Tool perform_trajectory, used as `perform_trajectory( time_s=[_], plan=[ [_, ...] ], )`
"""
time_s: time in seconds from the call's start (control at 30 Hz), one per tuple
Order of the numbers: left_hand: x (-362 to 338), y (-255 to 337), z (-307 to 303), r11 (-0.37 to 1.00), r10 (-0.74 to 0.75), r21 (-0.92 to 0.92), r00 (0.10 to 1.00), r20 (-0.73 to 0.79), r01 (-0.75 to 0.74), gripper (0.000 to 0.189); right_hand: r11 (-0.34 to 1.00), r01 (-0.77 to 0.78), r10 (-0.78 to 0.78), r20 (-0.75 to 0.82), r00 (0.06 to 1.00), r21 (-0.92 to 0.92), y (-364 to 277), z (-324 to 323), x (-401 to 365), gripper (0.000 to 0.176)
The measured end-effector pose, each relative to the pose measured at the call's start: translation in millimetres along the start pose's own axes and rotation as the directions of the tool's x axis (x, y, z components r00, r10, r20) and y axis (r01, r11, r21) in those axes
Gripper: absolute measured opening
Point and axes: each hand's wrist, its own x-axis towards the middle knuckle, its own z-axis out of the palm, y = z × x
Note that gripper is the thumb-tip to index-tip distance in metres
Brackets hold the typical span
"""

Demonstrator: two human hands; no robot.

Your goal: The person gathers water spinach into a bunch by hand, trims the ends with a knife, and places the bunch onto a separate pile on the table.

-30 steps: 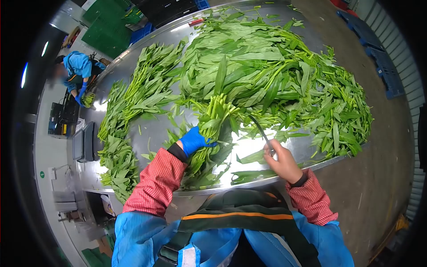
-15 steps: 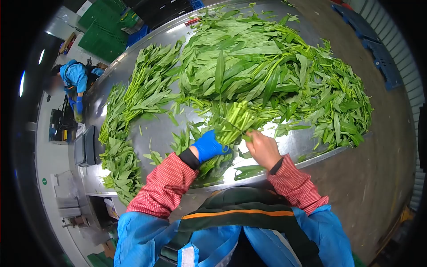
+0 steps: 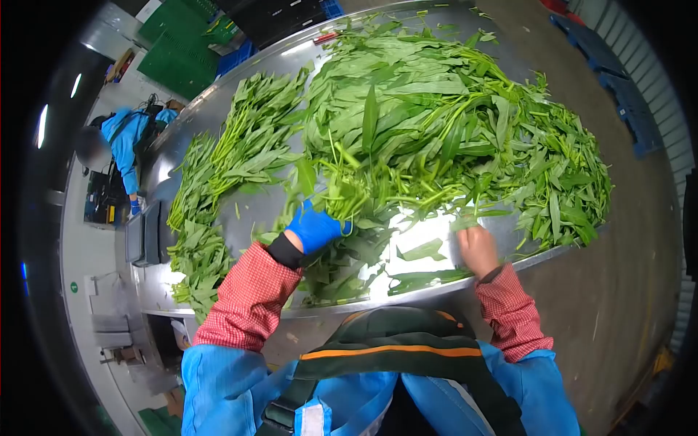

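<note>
My left hand (image 3: 317, 227), in a blue glove, is closed around a bunch of water spinach (image 3: 346, 198), its cut stem ends pointing up and leaves hanging below. To the right, my bare right hand (image 3: 478, 249) is over the table's front part, apart from the bunch. Its fingers are curled and a little blurred; a bit of green shows at the fingertips, too smeared to make out. Beyond both hands lies a large heap of water spinach (image 3: 407, 94), with stems spilling toward me. Loose leaves (image 3: 425, 251) lie on the metal between my hands.
Bunches of water spinach (image 3: 251, 138) line the left side of the metal table (image 3: 254, 207). A grey scale-like device (image 3: 143, 234) stands at the left edge. A co-worker in blue (image 3: 123, 138) is at the far left. Green crates (image 3: 178, 62) stand behind; blue pallets (image 3: 636, 109) are at right.
My right hand has left the bunch and moved right. My left hand has shifted left with the bunch, whose stems now look looser. The co-worker's arm has moved.
</note>
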Motion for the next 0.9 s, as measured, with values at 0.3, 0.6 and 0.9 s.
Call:
perform_trajectory(
  time_s=[0.3,0.6,0.9],
  plan=[
    [2,60,-5,0.787,0.408,0.608,0.826,-0.390,-0.102,0.045,0.978,0.122,-0.111,-0.075,0.991,0.171,-98,-22,40,0.017],
    [-23,18,-91,0.643,-0.315,-0.759,0.866,-0.389,-0.107,0.027,0.918,0.393,-0.379,-0.189,0.906,0.042,-122,-58,59,0.084],
    [-25,63,-74,0.056,-0.411,-0.960,0.870,-0.273,-0.274,0.034,0.506,0.178,-0.348,0.011,0.937,0.844,-222,-2,93,0.085]
  ],
)
